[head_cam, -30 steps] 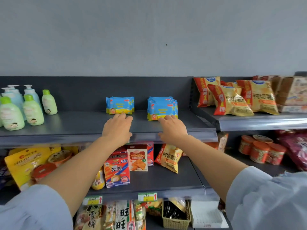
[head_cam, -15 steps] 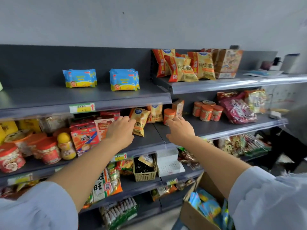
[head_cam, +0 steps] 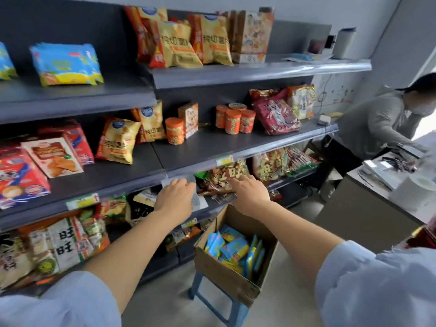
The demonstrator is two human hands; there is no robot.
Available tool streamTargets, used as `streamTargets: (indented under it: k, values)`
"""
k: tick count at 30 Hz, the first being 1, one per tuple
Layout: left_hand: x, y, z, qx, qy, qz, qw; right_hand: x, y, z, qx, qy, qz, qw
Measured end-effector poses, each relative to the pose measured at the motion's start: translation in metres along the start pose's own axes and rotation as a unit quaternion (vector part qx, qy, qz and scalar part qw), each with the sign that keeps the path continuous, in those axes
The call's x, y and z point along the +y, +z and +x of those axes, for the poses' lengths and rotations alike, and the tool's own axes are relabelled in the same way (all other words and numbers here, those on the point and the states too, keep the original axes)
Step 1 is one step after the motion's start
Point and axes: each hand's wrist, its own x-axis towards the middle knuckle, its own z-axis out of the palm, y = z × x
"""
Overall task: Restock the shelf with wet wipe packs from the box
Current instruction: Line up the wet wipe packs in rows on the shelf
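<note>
step: fetch leg of the restock, as I read it. Both hands are empty and over the box, nothing gripped yet.
left hand (head_cam: 174, 197): palm down, fingers loose, holding nothing. It sits at 11 o'clock from the box, in front of a lower shelf edge.
right hand (head_cam: 250, 195): palm down, fingers relaxed, holding nothing. It is at 12 o'clock from the box, just above its far rim.
hands: apart. Can't tell if either brushes the snack bags behind them.
box (head_cam: 219, 270): open cardboard, at 6 o'clock in view, on a blue stool (head_cam: 237, 312) by the shelf unit.
packs in box (head_cam: 233, 250): blue and yellow wet wipes, jumbled, several on edge, plenty left.
stack on shelf (head_cam: 67, 63): at 10 o'clock, upright, facing out.
top shelf (head_cam: 113, 93): bare run at 3 o'clock of the stack.
next: drop both hands into the box, grip packs by their flat faces, lift to 10 o'clock, set them beside the stack.
watch: soft packs, likely slippery when grabbed in a bunch.
</note>
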Motion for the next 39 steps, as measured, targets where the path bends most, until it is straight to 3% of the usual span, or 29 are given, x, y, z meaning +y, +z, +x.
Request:
streamTargets:
  k: [9, 21, 31, 39]
  values:
    - [0.077, 0.082, 0.03, -0.082, 0.042, -0.018, 0.996, 0.074, 0.076, -0.007, -0.105, 0.047, 0.017, 0.993]
    - [0.097, 0.202, 0.104, -0.196, 0.076, -0.06, 0.976, 0.117, 0.188, 0.027, -0.211, 0.101, 0.065, 0.97]
    - [0.112, 0.324, 0.125, -0.287, 0.087, -0.023, 0.954, 0.125, 0.294, 0.037, -0.335, 0.149, 0.097, 0.925]
    - [0.134, 0.387, 0.139, -0.285, 0.101, 0.074, 0.95, 0.131, 0.343, 0.052, -0.365, 0.239, 0.135, 0.89]
